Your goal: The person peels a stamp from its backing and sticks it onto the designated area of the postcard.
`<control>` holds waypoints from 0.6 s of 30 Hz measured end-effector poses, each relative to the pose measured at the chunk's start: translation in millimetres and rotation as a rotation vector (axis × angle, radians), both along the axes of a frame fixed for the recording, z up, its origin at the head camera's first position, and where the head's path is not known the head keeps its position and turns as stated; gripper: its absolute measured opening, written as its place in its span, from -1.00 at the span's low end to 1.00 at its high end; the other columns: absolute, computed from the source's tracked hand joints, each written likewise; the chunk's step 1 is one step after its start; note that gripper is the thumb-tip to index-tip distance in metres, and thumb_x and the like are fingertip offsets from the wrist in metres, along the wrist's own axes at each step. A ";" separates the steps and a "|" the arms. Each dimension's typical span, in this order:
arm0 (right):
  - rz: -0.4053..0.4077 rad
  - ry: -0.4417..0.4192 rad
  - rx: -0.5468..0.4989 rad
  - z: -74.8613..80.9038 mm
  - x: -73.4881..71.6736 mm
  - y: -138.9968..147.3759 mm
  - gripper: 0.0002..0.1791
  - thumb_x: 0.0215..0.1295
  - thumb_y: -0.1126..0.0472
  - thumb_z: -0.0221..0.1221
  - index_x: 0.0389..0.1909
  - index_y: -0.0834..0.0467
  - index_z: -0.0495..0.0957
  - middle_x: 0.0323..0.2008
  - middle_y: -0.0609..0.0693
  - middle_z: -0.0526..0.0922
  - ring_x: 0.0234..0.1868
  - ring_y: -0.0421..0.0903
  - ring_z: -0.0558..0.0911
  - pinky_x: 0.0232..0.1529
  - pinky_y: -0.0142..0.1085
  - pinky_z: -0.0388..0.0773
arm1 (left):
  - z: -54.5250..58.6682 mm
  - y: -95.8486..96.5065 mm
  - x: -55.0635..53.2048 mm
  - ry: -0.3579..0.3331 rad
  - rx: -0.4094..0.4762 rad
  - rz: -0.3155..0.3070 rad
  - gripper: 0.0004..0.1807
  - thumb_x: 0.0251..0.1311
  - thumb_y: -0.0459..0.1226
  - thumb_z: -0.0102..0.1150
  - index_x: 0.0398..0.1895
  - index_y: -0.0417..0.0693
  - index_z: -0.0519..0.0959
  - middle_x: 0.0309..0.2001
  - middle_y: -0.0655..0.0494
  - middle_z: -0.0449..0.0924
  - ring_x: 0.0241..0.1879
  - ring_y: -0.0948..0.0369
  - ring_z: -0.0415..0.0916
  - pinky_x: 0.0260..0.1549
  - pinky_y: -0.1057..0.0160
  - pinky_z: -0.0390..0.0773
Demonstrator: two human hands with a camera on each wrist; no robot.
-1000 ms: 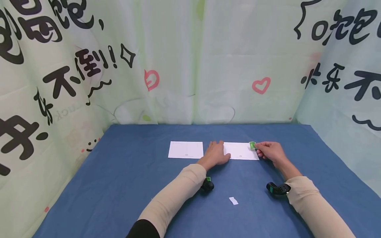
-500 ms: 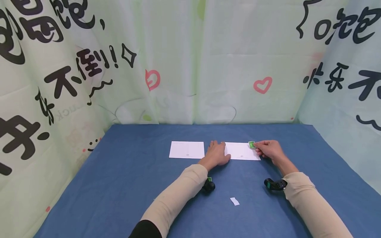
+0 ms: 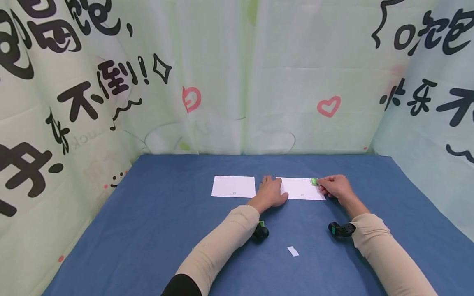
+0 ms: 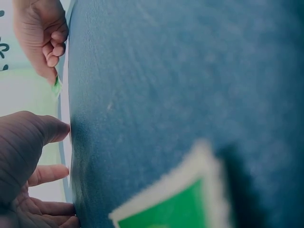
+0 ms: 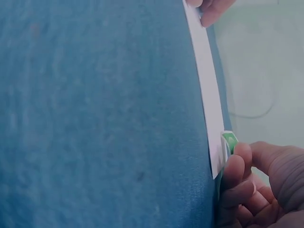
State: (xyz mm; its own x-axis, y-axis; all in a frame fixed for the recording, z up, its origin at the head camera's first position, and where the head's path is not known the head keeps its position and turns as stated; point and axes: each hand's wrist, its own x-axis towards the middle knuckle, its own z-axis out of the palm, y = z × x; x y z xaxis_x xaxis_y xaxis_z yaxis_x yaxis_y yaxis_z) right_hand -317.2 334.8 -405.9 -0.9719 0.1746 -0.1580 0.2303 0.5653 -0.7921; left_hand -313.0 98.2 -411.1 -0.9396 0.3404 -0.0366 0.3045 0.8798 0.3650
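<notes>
Right hand (image 3: 336, 187) pinches small green white-edged paper stamp (image 3: 313, 181) at far-right corner of white rectangular paper card (image 3: 296, 189) on blue cloth-covered desk (image 3: 148, 230), card's long axis left-right. Left hand (image 3: 271, 192), fingers spread, rests on card's left end. Card print too small to read; pale curtain (image 3: 289, 61) reads "快乐".

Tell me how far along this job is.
Done: the left card and right card lie side by side. In hand: the right hand pinches a green stamp at the right card's corner; the left hand touches that card. Remaining, probably: pressing the stamp flat, then using the second stamp on the unstamped left card.
</notes>
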 end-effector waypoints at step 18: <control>0.012 0.053 0.161 -7.2 -6.8 -2.0 -0.69 0.42 0.17 0.14 -0.28 0.38 0.66 -0.65 -0.11 0.57 -0.57 -0.21 0.52 -0.54 -0.35 0.42 | -1.9 0.4 0.6 0.000 0.020 -0.005 -0.36 0.45 0.01 0.11 0.49 -0.07 0.37 0.46 -0.17 0.27 0.56 -0.02 0.05 0.44 0.14 0.25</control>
State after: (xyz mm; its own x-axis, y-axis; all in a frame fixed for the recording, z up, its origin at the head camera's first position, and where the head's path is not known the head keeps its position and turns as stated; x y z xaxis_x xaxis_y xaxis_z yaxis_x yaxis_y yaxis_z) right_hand -324.0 332.8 -413.2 -0.9802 0.1822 -0.0772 0.1832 0.6885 -0.7017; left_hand -312.4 98.6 -413.0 -0.9380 0.3453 -0.0300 0.3083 0.8708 0.3829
